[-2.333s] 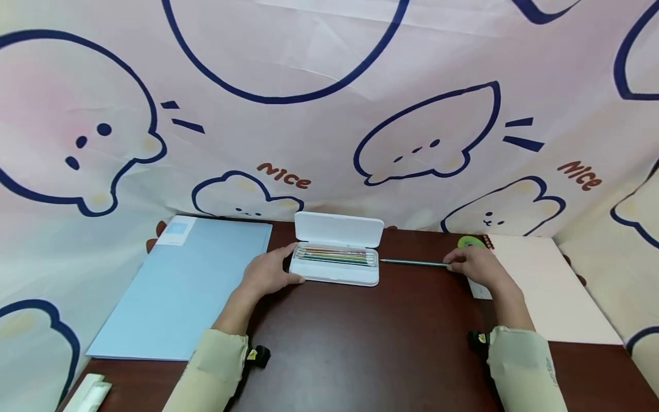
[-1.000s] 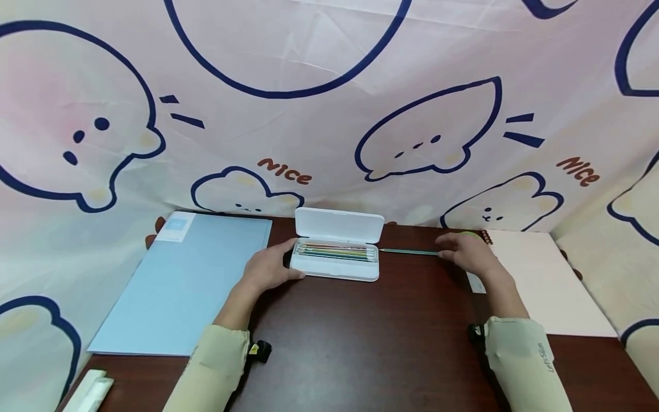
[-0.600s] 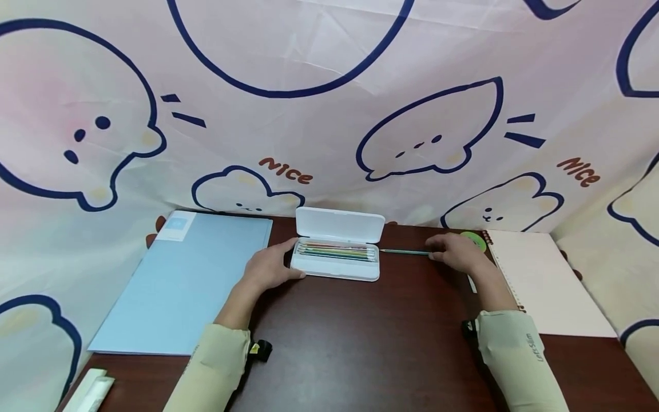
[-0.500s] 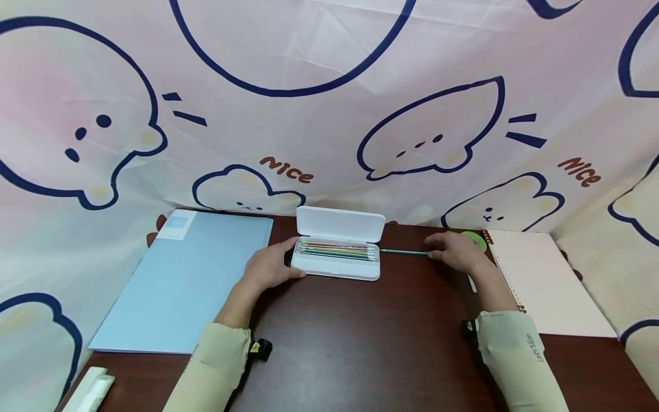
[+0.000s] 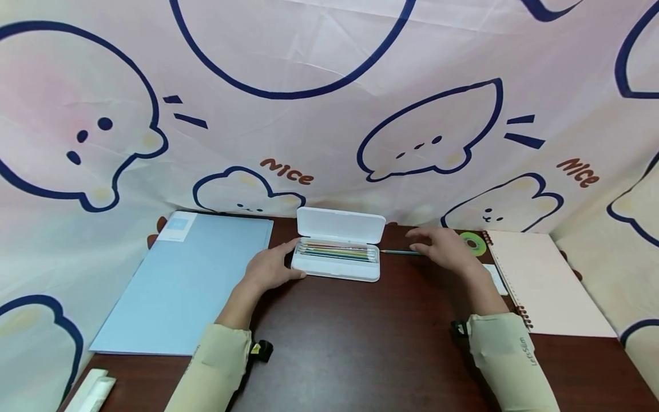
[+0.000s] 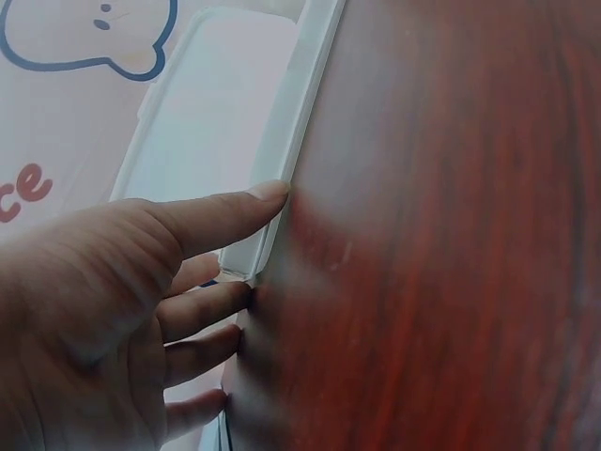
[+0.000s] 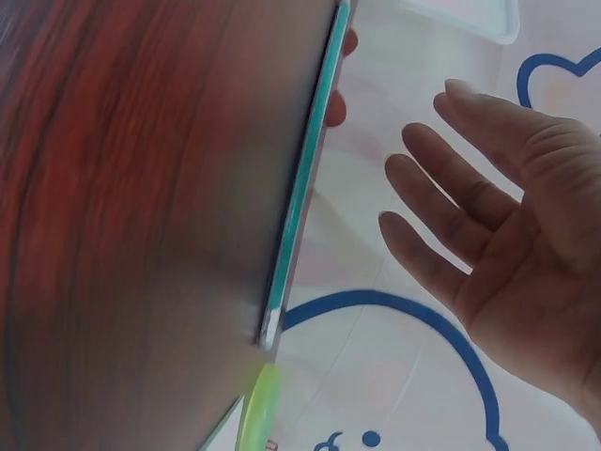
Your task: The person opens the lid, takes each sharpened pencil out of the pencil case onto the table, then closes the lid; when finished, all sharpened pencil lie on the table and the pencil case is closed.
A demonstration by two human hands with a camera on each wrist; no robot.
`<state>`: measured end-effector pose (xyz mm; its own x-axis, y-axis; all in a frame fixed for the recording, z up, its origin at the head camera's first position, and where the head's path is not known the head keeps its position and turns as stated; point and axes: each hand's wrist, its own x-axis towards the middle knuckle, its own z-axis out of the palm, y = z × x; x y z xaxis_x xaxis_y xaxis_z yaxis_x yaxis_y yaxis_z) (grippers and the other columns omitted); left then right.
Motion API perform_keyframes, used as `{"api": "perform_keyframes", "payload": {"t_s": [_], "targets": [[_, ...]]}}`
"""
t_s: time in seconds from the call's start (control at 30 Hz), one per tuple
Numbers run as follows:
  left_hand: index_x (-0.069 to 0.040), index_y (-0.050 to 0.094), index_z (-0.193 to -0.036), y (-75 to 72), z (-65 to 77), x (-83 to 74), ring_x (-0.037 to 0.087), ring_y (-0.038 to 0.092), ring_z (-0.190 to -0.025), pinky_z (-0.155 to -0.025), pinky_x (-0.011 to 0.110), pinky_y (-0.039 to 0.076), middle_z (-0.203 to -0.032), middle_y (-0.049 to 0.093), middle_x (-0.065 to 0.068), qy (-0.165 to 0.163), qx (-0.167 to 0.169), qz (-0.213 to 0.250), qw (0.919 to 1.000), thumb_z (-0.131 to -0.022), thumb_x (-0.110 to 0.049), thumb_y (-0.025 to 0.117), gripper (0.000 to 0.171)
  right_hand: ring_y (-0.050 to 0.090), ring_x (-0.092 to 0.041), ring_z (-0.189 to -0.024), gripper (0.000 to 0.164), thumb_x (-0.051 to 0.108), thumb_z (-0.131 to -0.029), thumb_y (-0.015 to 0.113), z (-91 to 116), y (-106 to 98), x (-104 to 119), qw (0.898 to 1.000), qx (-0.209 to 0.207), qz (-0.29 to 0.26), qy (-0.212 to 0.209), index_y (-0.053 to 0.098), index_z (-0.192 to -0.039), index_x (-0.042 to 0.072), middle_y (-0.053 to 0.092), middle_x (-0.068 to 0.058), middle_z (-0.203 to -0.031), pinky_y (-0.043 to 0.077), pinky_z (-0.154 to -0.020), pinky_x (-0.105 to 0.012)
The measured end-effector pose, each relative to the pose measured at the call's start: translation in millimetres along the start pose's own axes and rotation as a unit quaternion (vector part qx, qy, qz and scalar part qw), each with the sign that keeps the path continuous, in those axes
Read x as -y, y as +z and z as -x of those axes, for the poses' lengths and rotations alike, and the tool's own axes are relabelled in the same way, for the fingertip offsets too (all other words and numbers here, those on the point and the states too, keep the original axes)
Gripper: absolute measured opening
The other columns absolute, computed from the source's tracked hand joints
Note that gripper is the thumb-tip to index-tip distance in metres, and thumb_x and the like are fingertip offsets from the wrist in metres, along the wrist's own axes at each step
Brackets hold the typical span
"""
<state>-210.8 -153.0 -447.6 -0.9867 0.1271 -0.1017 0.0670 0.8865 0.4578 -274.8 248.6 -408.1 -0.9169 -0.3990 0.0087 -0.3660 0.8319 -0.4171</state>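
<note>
A white pencil case [image 5: 334,272] lies on the table with its lid raised and several coloured pencils [image 5: 337,252] inside. My left hand [image 5: 269,268] holds the case's left end, thumb along the front edge and fingers at the end, as the left wrist view also shows. Just right of the case lies a green pencil [image 5: 399,252], its tip toward the case and its far end hidden behind my right hand [image 5: 445,249]. In the right wrist view that hand is apart from the pencil [image 7: 302,188], fingers spread loosely and holding nothing.
A green ring-shaped roll [image 5: 481,244] and a white card [image 5: 496,280] sit beside a spiral notebook [image 5: 556,286] on the right. On the left lies a blue folder [image 5: 190,286], with a white packet [image 5: 92,392] near the front. A printed cloth [image 5: 319,137] hangs behind the table.
My right hand has let go of the green pencil's end and moved left over it, uncovering the green roll and the card. The left hand and the case have stayed in place.
</note>
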Motion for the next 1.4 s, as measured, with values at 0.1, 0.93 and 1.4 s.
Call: {"api": "perform_keyframes", "payload": {"t_s": [0.1,0.93,1.4], "targets": [[-0.021,0.037,-0.159,-0.5,0.9,0.3,0.040,0.052,-0.137,-0.106,0.057,0.045,-0.154,0.051,0.016,0.007,-0.001,-0.006,1.0000,-0.086,-0.048,0.078,0.089,0.063,-0.032,-0.115,0.031,0.022,-0.098,0.068,-3.6,2.1,6.0,1.000,-0.009,-0.001,-0.009,0.071,-0.127,0.013,0.070,-0.013,-0.129,0.051,-0.100,-0.055],[-0.024,0.045,-0.154,-3.0,1.7,3.3,0.036,0.060,-0.127,-0.089,0.048,0.054,-0.147,0.058,0.013,-0.015,-0.008,0.016,0.9997,-0.087,-0.055,0.074,0.079,0.062,-0.021,-0.097,0.027,0.022,-0.097,0.069,-25.8,40.9,50.2,1.000,0.018,-0.016,-0.020,0.074,-0.123,0.020,0.074,-0.002,-0.118,0.053,-0.089,-0.043],[-0.027,0.045,-0.154,-2.7,0.5,6.5,0.038,0.055,-0.134,-0.097,0.053,0.051,-0.149,0.056,0.013,-0.019,-0.002,0.033,0.9993,-0.085,-0.053,0.077,0.081,0.064,-0.017,-0.094,0.022,0.021,-0.097,0.068,-42.5,51.2,61.8,0.998,0.028,0.016,-0.048,0.077,-0.117,0.020,0.076,0.000,-0.115,0.054,-0.087,-0.041]]}}
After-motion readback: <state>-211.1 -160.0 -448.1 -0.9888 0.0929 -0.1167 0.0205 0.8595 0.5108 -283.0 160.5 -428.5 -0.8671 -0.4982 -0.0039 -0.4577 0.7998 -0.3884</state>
